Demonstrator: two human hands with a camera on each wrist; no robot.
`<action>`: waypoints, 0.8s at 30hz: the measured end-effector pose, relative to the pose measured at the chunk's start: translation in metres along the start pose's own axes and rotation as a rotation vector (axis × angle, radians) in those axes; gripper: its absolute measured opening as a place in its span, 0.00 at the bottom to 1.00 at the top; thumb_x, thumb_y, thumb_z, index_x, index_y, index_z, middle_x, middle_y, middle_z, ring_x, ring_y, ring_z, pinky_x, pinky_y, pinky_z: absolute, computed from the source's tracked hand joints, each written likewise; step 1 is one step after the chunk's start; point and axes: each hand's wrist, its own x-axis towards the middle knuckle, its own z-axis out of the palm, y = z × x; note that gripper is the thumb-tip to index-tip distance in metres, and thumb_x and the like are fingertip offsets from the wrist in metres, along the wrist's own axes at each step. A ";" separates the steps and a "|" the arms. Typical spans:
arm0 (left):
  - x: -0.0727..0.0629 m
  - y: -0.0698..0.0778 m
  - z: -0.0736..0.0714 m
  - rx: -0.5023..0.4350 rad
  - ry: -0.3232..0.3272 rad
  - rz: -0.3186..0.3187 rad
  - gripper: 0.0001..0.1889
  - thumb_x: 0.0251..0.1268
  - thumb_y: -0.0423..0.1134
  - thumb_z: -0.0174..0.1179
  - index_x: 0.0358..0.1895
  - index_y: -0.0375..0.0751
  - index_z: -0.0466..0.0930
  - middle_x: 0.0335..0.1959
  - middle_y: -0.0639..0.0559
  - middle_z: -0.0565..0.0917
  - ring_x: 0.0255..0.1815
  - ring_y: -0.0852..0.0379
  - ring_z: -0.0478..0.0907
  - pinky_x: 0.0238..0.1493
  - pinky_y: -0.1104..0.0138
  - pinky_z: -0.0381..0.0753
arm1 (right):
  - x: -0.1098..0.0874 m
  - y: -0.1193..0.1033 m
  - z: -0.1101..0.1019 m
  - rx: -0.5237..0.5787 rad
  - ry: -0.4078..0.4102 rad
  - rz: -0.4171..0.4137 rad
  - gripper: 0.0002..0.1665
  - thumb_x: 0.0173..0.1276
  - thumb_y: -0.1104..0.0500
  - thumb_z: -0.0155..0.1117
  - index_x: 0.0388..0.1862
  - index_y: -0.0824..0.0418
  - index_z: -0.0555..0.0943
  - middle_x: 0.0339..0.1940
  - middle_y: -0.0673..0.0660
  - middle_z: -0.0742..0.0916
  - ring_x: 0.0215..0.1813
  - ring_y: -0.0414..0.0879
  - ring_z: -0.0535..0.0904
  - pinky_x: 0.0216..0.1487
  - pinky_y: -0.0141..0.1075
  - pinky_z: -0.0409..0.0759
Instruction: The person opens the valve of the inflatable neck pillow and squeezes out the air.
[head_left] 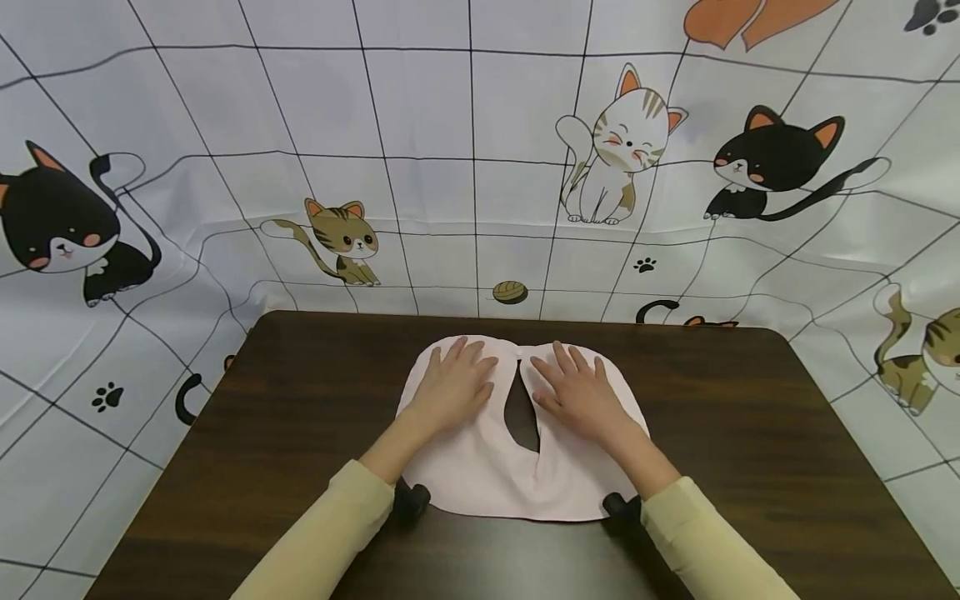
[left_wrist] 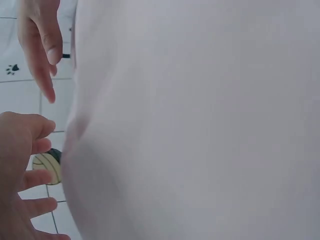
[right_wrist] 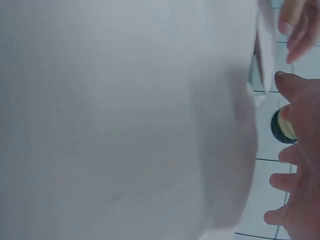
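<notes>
A pale pink bib-shaped cloth [head_left: 480, 475] lies spread on the dark wooden table [head_left: 300, 375]. It has a teardrop opening in its middle, and its two upper lobes meet above that gap. My left hand [head_left: 453, 385] rests on the left lobe with fingers spread. On the right lobe rests my right hand [head_left: 581, 396], palm down and fingers apart. Pink cloth [left_wrist: 200, 120] fills most of the left wrist view, with the left hand [left_wrist: 17, 170] at its edge. The right wrist view likewise shows the cloth [right_wrist: 115, 120] beside the right hand [right_wrist: 305, 165].
A white curtain-like sheet [head_left: 420, 108] with a black grid and cartoon cats hangs behind and around the table. Small dark devices [head_left: 411, 500] are at the wrists, close to the cloth's lower corners.
</notes>
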 end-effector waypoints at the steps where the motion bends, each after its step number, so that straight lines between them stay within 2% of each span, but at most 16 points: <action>1: 0.003 -0.001 0.001 0.005 -0.014 -0.009 0.21 0.77 0.49 0.58 0.68 0.53 0.78 0.73 0.44 0.71 0.77 0.39 0.61 0.68 0.36 0.64 | 0.004 -0.001 0.002 -0.008 -0.014 0.003 0.34 0.79 0.42 0.56 0.79 0.51 0.69 0.80 0.70 0.63 0.78 0.70 0.58 0.69 0.73 0.56; 7: 0.018 -0.002 0.014 -0.010 -0.084 -0.054 0.27 0.79 0.55 0.53 0.77 0.58 0.69 0.77 0.43 0.66 0.79 0.36 0.57 0.66 0.32 0.62 | 0.018 0.001 0.013 -0.001 -0.039 0.058 0.37 0.80 0.41 0.54 0.83 0.50 0.62 0.80 0.70 0.62 0.79 0.70 0.57 0.69 0.73 0.54; 12: 0.022 -0.002 0.024 0.022 -0.127 -0.122 0.31 0.79 0.60 0.50 0.81 0.65 0.60 0.79 0.42 0.62 0.80 0.34 0.53 0.63 0.27 0.60 | 0.023 0.002 0.019 -0.006 -0.044 0.126 0.42 0.79 0.39 0.55 0.85 0.49 0.56 0.81 0.71 0.61 0.80 0.70 0.54 0.68 0.77 0.51; 17: 0.022 -0.001 0.026 0.046 -0.143 -0.150 0.30 0.78 0.62 0.48 0.80 0.66 0.61 0.79 0.43 0.62 0.80 0.33 0.53 0.62 0.25 0.59 | 0.025 0.002 0.021 -0.030 -0.077 0.183 0.41 0.78 0.37 0.55 0.84 0.47 0.58 0.81 0.71 0.59 0.80 0.71 0.51 0.66 0.79 0.48; 24: 0.022 -0.001 0.026 0.030 -0.179 -0.161 0.30 0.78 0.63 0.47 0.79 0.65 0.63 0.80 0.43 0.62 0.80 0.31 0.53 0.60 0.23 0.59 | 0.026 -0.001 0.025 -0.005 -0.127 0.208 0.40 0.79 0.35 0.51 0.84 0.46 0.58 0.82 0.71 0.55 0.81 0.72 0.47 0.64 0.82 0.44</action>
